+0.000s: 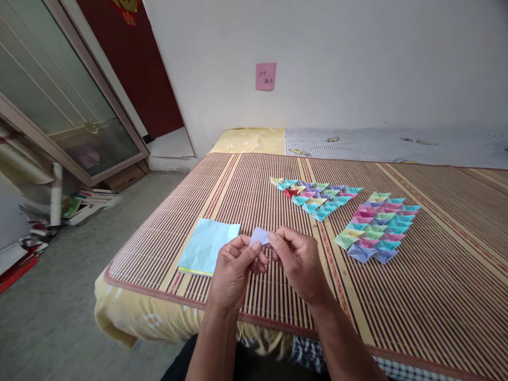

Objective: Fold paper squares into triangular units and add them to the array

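Between both hands is a small folded piece of lavender paper (260,236), held a little above the bamboo mat (254,196). My left hand (238,264) pinches its lower left part, thumb on top. At its right edge, my right hand (297,259) grips it between thumb and fingers. Just left of my left hand lies a stack of light blue paper sheets (206,246) with a yellow edge showing at the bottom. To the right of my hands are two groups of small folded paper boats, one farther back (317,197) and one nearer the right (375,227), in several colours.
The mat covers a bed with a yellow patterned sheet (146,312) hanging over its front edge. A pink note (265,76) is stuck on the white wall behind. Books and papers (89,203) lie on the floor at left, near a glass-panelled door (75,95).
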### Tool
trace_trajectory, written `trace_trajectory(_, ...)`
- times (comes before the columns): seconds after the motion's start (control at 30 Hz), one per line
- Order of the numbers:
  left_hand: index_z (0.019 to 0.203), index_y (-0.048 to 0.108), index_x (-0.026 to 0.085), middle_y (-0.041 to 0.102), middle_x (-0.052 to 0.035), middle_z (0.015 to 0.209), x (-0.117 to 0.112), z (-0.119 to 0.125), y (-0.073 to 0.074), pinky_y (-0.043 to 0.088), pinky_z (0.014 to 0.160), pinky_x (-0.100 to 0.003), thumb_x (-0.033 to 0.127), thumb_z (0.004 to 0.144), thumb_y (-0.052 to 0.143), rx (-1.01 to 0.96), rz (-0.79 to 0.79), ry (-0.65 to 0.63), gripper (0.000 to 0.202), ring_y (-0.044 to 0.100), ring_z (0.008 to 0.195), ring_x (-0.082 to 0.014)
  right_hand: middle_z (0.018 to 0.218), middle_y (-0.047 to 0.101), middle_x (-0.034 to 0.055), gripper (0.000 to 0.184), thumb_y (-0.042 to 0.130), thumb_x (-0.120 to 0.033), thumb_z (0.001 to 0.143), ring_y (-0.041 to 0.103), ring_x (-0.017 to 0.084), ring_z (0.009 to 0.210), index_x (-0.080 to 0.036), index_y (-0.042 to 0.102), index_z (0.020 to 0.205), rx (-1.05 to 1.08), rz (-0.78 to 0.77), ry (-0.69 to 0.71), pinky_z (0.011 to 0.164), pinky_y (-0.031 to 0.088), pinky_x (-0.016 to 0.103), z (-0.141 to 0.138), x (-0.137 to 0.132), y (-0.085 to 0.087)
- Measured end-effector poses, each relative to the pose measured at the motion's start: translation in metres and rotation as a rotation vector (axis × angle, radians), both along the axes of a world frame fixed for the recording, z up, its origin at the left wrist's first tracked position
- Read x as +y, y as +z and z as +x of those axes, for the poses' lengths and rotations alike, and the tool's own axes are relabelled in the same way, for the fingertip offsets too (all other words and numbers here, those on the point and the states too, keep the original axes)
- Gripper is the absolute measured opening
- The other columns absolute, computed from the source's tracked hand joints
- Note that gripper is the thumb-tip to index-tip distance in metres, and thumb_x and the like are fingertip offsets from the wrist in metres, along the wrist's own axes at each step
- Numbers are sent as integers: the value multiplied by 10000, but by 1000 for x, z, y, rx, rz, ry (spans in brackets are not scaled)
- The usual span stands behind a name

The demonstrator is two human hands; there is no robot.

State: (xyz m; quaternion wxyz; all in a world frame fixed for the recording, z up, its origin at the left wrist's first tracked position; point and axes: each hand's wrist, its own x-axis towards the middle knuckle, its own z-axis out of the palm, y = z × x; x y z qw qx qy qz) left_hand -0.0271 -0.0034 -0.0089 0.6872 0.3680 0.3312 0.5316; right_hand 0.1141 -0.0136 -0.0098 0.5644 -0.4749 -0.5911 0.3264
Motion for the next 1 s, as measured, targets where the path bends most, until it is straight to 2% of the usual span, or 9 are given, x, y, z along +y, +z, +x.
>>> trace_trajectory(0.17, 712, 713, 129, 702, -24, 631, -1, 3, -1, 428, 543, -205, 365, 727, 915, 18, 19, 26, 311, 557, 511, -85, 573, 434, -48, 403, 567, -344, 1006, 422, 115, 522, -219, 488, 631, 13, -2, 19, 499, 336, 254, -2, -1, 0)
trace_trajectory(0.3, 678, 688, 130, 676, -11, 593, 0, 2, -3, 416, 526, -193, 362, 707, 928, 12, 5, 51, 336, 544, 501, -78, 594, 455, -46, 399, 560, -353, 1024, 423, 115, 530, -213, 513, 654, -7, -32, 103, 505, 335, 257, -1, -1, 1)
trace_trajectory(0.47, 671, 661, 127, 666, 3, 572, 2, -5, -3, 396, 495, -164, 372, 648, 965, -30, -86, 67, 391, 535, 481, -61, 695, 543, -38, 227, 608, -338, 1023, 484, 125, 607, -200, 654, 850, -72, -34, 202, 556, 374, 253, 12, 2, 2)
trace_trajectory(0.63, 658, 644, 129, 663, 0, 564, 3, -6, -4, 393, 495, -168, 378, 630, 969, -27, -100, 52, 410, 536, 478, -64, 751, 605, -27, 156, 601, -281, 1036, 559, 139, 664, -207, 672, 919, -187, 31, 191, 621, 419, 257, 16, 3, 3)
trace_trajectory(0.77, 665, 650, 132, 666, -8, 566, 3, -6, -8, 371, 496, -186, 395, 669, 939, 28, -70, 57, 390, 533, 472, -72, 807, 637, 11, 214, 519, -251, 1077, 611, 166, 729, -203, 641, 907, -393, 142, 139, 687, 438, 282, 12, 2, 1)
trace_trajectory(0.87, 649, 641, 142, 663, -11, 559, 4, -7, -10, 353, 496, -201, 404, 702, 912, 88, -25, 82, 380, 521, 463, -76, 778, 600, 25, 297, 440, -231, 1097, 591, 182, 727, -207, 588, 840, -575, 239, 83, 700, 418, 303, 9, 3, -1)
trace_trajectory(1.0, 641, 626, 160, 661, -12, 553, 4, -10, -9, 345, 502, -224, 404, 744, 881, 153, 29, 69, 368, 503, 459, -87, 688, 503, -8, 342, 437, -232, 1076, 504, 162, 639, -231, 462, 735, -607, 260, 57, 637, 353, 303, 7, 1, 0)
